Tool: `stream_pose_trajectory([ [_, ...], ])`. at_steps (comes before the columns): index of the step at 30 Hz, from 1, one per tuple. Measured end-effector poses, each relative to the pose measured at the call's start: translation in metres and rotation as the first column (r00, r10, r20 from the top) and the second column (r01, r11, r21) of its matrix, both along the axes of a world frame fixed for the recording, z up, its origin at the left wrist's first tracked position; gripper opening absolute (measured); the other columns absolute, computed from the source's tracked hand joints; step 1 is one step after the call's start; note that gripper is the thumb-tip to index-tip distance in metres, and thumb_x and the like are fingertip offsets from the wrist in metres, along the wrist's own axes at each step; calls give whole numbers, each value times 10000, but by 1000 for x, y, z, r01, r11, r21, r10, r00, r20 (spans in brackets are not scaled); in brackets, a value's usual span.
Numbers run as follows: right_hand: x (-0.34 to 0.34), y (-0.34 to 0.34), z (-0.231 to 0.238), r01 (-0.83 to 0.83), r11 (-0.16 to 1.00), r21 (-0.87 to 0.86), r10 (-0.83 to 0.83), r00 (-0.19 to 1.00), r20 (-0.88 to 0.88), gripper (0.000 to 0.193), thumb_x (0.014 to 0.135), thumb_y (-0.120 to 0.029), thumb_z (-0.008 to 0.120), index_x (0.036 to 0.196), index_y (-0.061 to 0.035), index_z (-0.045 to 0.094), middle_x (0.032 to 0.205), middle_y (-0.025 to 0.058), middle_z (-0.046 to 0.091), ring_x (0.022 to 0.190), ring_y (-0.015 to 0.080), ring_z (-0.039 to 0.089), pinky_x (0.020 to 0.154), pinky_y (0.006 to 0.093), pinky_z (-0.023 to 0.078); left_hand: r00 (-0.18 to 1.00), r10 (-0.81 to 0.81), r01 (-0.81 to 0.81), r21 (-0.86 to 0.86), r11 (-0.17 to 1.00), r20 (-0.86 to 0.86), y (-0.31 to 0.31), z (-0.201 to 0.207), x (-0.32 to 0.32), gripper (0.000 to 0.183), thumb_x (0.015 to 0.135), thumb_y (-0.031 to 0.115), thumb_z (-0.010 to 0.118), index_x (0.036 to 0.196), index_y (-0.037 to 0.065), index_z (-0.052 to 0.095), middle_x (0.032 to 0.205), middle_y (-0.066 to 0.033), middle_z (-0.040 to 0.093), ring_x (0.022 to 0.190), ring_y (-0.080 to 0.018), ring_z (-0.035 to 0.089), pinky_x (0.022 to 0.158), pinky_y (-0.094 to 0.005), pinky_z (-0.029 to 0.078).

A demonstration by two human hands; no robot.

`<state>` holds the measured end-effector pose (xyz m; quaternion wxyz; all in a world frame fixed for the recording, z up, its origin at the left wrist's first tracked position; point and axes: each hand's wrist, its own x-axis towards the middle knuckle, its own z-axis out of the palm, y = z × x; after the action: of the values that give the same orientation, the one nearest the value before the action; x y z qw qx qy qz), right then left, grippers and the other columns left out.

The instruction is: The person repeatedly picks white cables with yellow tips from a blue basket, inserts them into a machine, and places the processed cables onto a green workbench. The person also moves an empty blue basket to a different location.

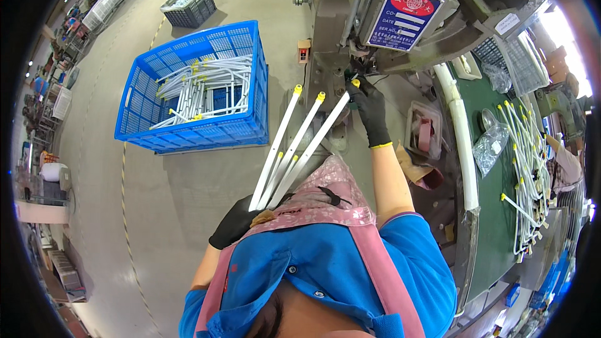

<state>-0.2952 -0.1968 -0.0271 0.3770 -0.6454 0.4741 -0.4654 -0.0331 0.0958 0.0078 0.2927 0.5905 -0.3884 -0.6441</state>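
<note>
white tubes (277, 144) with yellow caps (320, 96), slanting in front of your pink apron (332, 191). three long ones look straight and smooth, fanning apart toward their capped tips; more yellow tips show lower down among them. your left hand (236, 224), black-gloved, is closed around the lower ends. your right hand (369, 109), also gloved, meets the rightmost tip beside the machine (335, 19); whether its fingers clamp that tip cannot be told. at left, a blue crate (213, 141) contains similar white pieces (206, 87).
</note>
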Motion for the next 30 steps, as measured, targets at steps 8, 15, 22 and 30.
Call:
stream_pose_trajectory([
  [8,-2,-1,-10,-34,996,81,39,997,-62,367,825,-250,639,1074,20,637,904,99,670,810,145,603,741,276,466,997,71,-71,-16,997,-33,3,17,-5,351,850,202,614,1123,-16,579,975,-94,645,863,-132,584,796,-281,459],
  [15,-14,6,-28,-42,996,78,42,999,-2,302,843,-228,618,1009,23,645,851,108,669,766,157,610,695,302,470,997,40,-42,36,998,58,2,15,-14,345,865,226,608,1099,-25,580,950,-98,664,854,-150,610,806,-281,466],
  [22,-32,13,-50,-65,958,281,57,998,35,266,879,-232,585,1022,-26,674,844,18,643,725,79,541,642,228,431,987,150,-147,57,987,-50,7,5,-19,386,848,207,603,1160,-18,560,1030,-102,644,921,-153,588,841,-285,450],
  [30,-52,29,-65,-144,937,320,123,989,83,289,894,-282,571,993,-25,660,846,13,639,736,90,561,651,225,440,988,145,-145,-10,989,-47,8,5,-24,420,823,197,621,1157,-47,548,1057,-103,628,946,-163,574,857,-291,440],
])
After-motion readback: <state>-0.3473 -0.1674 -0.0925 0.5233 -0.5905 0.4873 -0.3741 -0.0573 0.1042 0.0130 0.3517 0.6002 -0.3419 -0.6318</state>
